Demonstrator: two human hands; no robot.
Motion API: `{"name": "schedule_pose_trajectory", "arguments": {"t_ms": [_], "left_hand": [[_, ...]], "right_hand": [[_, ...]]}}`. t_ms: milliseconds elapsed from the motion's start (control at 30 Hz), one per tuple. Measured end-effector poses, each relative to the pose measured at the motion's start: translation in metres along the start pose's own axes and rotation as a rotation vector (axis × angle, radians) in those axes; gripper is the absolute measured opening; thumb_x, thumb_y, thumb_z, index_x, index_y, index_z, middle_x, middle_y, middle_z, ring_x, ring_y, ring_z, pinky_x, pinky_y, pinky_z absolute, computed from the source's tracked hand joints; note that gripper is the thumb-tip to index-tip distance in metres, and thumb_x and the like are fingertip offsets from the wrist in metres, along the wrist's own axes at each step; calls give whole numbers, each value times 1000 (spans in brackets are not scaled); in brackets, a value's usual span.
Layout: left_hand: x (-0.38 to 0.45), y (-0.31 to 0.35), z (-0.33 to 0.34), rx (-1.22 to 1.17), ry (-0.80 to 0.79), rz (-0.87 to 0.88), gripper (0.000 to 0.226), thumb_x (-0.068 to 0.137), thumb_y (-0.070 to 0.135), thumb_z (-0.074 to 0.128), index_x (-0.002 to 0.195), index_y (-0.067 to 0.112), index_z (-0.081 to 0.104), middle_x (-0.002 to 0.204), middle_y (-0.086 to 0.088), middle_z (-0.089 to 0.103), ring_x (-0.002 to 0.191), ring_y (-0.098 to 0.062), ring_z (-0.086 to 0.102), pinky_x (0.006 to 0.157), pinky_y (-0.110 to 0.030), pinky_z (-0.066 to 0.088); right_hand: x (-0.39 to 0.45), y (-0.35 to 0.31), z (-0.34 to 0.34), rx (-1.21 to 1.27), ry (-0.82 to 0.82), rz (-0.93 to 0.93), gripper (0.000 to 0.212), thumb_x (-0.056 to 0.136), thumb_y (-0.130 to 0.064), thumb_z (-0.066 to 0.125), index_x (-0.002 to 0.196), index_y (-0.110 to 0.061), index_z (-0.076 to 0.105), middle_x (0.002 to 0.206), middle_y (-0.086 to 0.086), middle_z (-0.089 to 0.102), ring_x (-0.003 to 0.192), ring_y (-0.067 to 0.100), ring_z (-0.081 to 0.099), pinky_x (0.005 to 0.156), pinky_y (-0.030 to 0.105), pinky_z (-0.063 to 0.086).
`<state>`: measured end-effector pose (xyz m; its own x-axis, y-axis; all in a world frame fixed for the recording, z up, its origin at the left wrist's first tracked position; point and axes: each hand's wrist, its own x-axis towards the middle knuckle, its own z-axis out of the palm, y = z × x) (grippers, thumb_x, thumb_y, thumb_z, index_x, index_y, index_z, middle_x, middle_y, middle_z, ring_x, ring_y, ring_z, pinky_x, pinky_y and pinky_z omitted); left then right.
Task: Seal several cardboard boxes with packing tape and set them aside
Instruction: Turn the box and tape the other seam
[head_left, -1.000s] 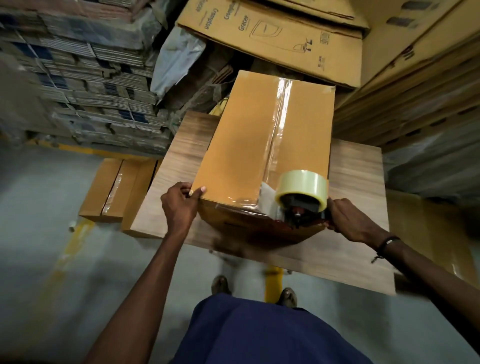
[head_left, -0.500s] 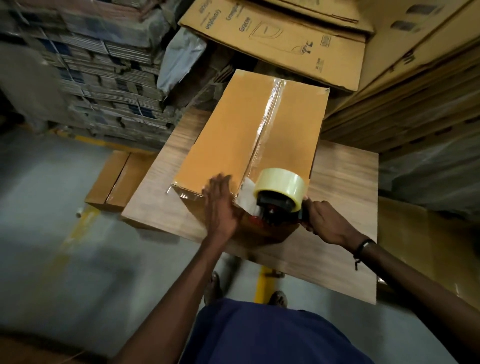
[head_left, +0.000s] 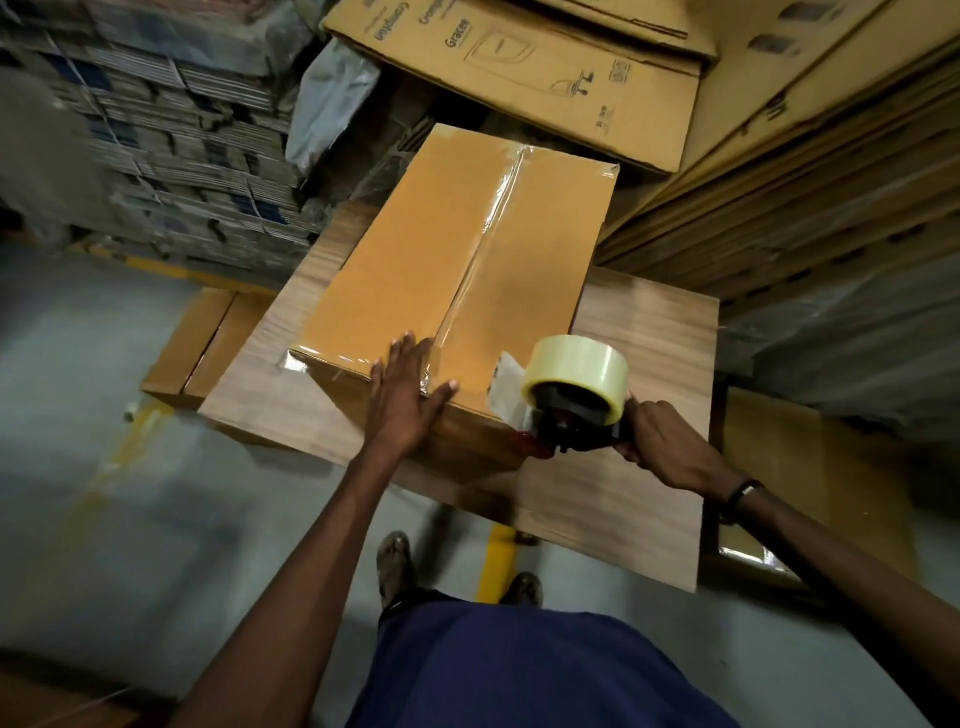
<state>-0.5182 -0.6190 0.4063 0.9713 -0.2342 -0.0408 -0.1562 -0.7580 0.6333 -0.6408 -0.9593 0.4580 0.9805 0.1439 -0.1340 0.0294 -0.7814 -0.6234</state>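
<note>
One cardboard box (head_left: 441, 260) is lying in the centre of the frame on a wooden table (head_left: 639, 467), with a shiny strip of clear tape (head_left: 483, 244) running along its middle seam and more tape along the near edge. The left hand (head_left: 402, 400) is pressing flat on the near edge of the box, fingers straight and spread. The right hand (head_left: 665, 447) is gripping the handle of a tape dispenser (head_left: 571, 410), fingers curled round it, at the box's near right corner, with a loose end of tape standing up beside the roll. The person appears to be finishing this box; the next move is likely calling for cutting the tape cleanly and smoothing it down, then lifting the box away. Stacked flat cartons (head_left: 519, 67) are crowding the top and right of the frame, and another taped box (head_left: 208, 348) is sitting on the floor at left, narrowing where this one can go
</note>
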Motion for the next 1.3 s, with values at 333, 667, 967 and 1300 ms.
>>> {"name": "schedule_pose_trajectory", "arguments": {"t_ms": [333, 667, 967, 1300], "left_hand": [[-1, 4, -2, 6, -16, 9, 75, 99, 56, 57, 162, 27, 29, 173, -3, 12, 160, -20, 2, 128, -48, -1], [-6, 60, 36, 85, -186, 178, 79, 99, 32, 65, 164, 23, 21, 174, -5, 5, 160, -26, 0, 128, -45, 3], [-9, 69, 48, 280, -295, 231, 82, 102, 39, 55, 166, 29, 4, 172, -3, -15, 158, -23, -15, 129, -51, 2], [-17, 91, 45, -25, -29, 227, 55, 101, 63, 34, 99, 18, 66, 118, -7, 60, 110, -25, 54, 91, -43, 45]], "right_hand": [[-14, 24, -10, 13, -42, 65, 47, 108, -35, 27, 83, -10, 57, 56, 3, 63, 47, 17, 54, 56, 12, 37], [-17, 29, -1, -43, -12, 105, 51, 114, -29, 32, 85, -2, 64, 61, 2, 65, 51, 15, 56, 57, 14, 34], [-26, 30, -13, -10, -34, 217, 58, 112, -42, 24, 86, -6, 63, 62, 2, 63, 52, 13, 54, 57, 14, 35], [-31, 32, -26, -262, -26, 260, 87, 104, -68, 4, 63, -19, 64, 63, 0, 62, 63, 16, 59, 71, 43, 51]]}}
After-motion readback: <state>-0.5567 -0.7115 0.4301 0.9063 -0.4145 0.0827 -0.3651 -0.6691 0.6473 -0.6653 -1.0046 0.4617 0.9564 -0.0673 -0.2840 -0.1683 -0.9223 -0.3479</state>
